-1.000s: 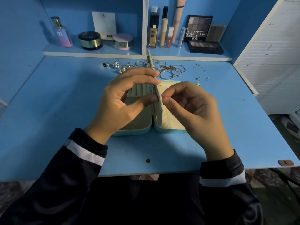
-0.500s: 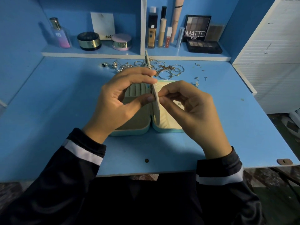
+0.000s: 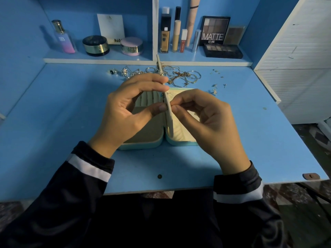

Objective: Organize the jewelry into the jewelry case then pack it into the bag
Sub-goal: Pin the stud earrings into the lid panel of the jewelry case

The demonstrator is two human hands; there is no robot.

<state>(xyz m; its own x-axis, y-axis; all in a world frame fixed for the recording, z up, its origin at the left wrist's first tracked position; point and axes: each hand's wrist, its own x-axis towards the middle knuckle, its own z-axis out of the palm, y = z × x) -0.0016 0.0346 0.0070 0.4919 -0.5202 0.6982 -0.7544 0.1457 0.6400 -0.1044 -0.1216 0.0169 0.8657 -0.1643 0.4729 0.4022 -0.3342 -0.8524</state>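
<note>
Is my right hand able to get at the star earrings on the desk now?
Probably, once freed: the star earrings lie in the open just beyond the right hand, nothing between. But it is pinching at the jewelry case's upright panel, so must release first.

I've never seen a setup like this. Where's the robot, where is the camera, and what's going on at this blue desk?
There is no robot here: a person works with bare hands, and the camera sits on their head, looking down. On the blue desk lies an open jewelry case, pale inside. The left hand pinches its upright middle flap between thumb and fingers. The right hand pinches at the flap's other side, perhaps fixing a tiny piece, too small to tell. Loose rings, chains and studs lie behind the case. Cosmetics stand on the shelf beyond.
</note>
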